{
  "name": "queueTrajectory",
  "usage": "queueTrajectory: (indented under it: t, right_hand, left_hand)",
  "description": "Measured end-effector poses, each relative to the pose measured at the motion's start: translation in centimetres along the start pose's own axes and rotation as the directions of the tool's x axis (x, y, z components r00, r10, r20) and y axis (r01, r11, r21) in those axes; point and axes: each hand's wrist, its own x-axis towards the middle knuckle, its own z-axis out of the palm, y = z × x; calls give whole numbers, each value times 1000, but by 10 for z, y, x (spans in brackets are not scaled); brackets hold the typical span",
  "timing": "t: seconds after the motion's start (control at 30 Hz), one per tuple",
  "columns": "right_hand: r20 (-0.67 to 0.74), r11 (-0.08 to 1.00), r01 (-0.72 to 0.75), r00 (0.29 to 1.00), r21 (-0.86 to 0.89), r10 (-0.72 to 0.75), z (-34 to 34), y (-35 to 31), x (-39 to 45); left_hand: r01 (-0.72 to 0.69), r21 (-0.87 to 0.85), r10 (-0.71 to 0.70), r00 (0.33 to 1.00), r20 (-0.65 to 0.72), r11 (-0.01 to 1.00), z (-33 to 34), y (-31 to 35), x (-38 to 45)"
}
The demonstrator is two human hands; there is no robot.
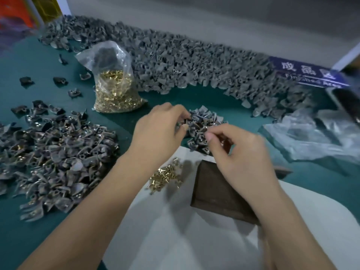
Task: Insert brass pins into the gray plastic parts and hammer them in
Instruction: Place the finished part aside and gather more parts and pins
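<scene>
My left hand (157, 127): fingers curled, tips pinching a gray plastic part (185, 121) at the near-left edge of the small pile of gray parts (204, 123) that lies right under both sets of fingertips. My right hand (239, 151): thumb and forefinger closed together at the pile's near-right edge; whatever sits between them is too small and blurred to tell. Loose brass pins (165, 176): scattered on the white sheet (175, 221), just below my fingers, between my two wrists. Dark wooden block (218, 191): on the same sheet, under my right wrist. Clear bag of brass pins (115, 88): upright, beyond and left of my left fingertips. Large heap of gray parts (54, 158), some showing brass: well left of my left hand. Long bank of gray parts (175, 61): beyond my fingers, along the wall. Crumpled clear plastic (315, 137): right of my right hand. Blue sign (307, 74): far right, beyond. All on the green tabletop (29, 61).
</scene>
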Motion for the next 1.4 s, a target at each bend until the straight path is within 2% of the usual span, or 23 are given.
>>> queueTrajectory:
  t: [0.13, 0.33, 0.4, 0.5, 0.7, 0.97, 1.17, 1.4]
  right_hand:
    - [2, 997, -46, 999, 60, 46, 3, 6, -4]
    - [3, 986, -85, 996, 144, 85, 3, 8, -5]
    - [6, 981, -96, 995, 166, 96, 2, 9, -5]
    - [15, 980, -109, 994, 166, 108, 1, 8, -5]
    - [77, 994, -60, 996, 86, 54, 1, 0, -8]
    - [307, 980, 157, 945, -122, -113, 15, -24, -18]
    - [455, 955, 148, 890, -258, -15, 19, -40, -19]
    - [428, 962, 12, 897, -272, 110, 23, -42, -14]
  left_hand:
    - [44, 27, -43, 998, -44, 999, 13, -12, -7]
    - [60, -7, -60, 998, -35, 998, 12, -14, -11]
    - [56, 13, -55, 997, -57, 998, 10, -14, -13]
    - [21, 60, -20, 1000, -17, 998, 9, -12, -14]
    - [42, 86, -43, 999, 2, 995, 7, -13, -14]
    - [29, -7, -29, 997, 68, 1000, 5, -16, -12]
    - [51, -21, -50, 998, 44, 998, 7, -24, -11]
    - [44, -67, -41, 998, 43, 997, 2, -25, -9]
